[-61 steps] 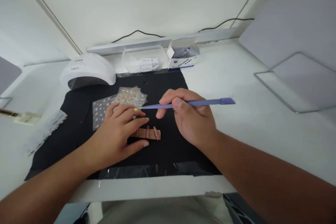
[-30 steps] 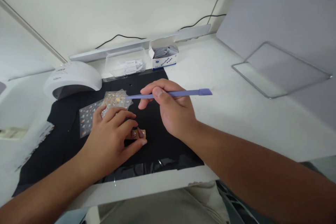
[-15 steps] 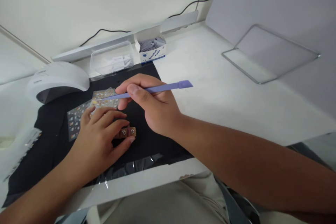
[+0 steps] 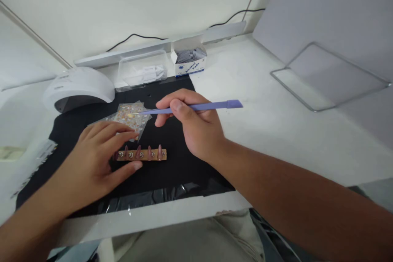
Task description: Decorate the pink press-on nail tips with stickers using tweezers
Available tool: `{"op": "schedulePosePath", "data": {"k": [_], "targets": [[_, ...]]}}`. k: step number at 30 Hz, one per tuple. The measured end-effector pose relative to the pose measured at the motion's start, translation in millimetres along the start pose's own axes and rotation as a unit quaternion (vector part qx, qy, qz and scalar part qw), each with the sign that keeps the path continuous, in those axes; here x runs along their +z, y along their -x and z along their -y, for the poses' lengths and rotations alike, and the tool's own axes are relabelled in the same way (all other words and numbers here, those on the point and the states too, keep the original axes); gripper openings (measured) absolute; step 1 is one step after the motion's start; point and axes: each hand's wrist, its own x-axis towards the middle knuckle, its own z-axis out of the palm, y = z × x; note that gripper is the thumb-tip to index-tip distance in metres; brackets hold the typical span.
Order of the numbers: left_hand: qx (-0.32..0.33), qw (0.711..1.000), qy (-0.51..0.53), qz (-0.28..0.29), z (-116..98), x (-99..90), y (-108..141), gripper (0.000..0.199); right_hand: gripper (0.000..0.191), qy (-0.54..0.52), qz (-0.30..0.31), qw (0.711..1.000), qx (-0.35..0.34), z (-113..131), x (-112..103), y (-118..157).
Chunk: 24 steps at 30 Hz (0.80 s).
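My right hand [image 4: 199, 125] holds slim purple tweezers [image 4: 211, 106] between thumb and fingers. Their pointed tip is over the sticker sheets [image 4: 130, 118], by a small yellowish patch; whether a sticker is between the tips I cannot tell. The patterned sheets lie overlapped, partly behind my left fingers. My left hand [image 4: 98, 157] is open, thumb and fingers apart on either side of a tan strip [image 4: 164, 155]. Several pointed mauve press-on nails [image 4: 150, 152] stand in a row on that strip. The hand covers its left end.
A black mat [image 4: 184, 172] covers part of the white table. Behind stand a white nail lamp [image 4: 81, 84], a clear tray [image 4: 127, 74] with white packets, and an alcohol pads box [image 4: 190, 63]. A metal wire frame [image 4: 313, 109] is at the right.
My left hand has drawn back leftward, uncovering more of the strip and its nails. The view has shifted slightly. My right hand still holds the tweezers over the sheets.
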Motion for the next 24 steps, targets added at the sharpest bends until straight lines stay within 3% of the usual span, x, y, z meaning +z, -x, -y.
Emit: {"op": "schedulePosePath", "data": {"k": [5,10,14,19,24], "targets": [[-0.028,0.993,0.076,0.082,37.8,-14.6,18.5,0.045,0.019,0.012,-0.005,1.0,0.009,-3.7,-0.3,0.0],[-0.074,0.983,0.093,0.139,44.5,-1.8,19.8,0.035,0.018,0.034,0.008,0.999,0.022,-5.7,-2.5,-0.8],[-0.123,0.979,0.095,0.132,46.3,5.7,15.5,0.047,0.018,0.049,0.03,0.998,0.032,-6.9,-3.3,0.2],[-0.099,0.976,0.134,0.138,50.0,7.3,8.6,0.01,0.018,0.057,0.062,0.995,0.051,-9.3,1.0,4.0],[-0.062,0.977,0.163,0.121,49.5,10.6,6.3,0.001,0.018,0.06,0.079,0.993,0.057,-11.1,3.4,6.3]]}}
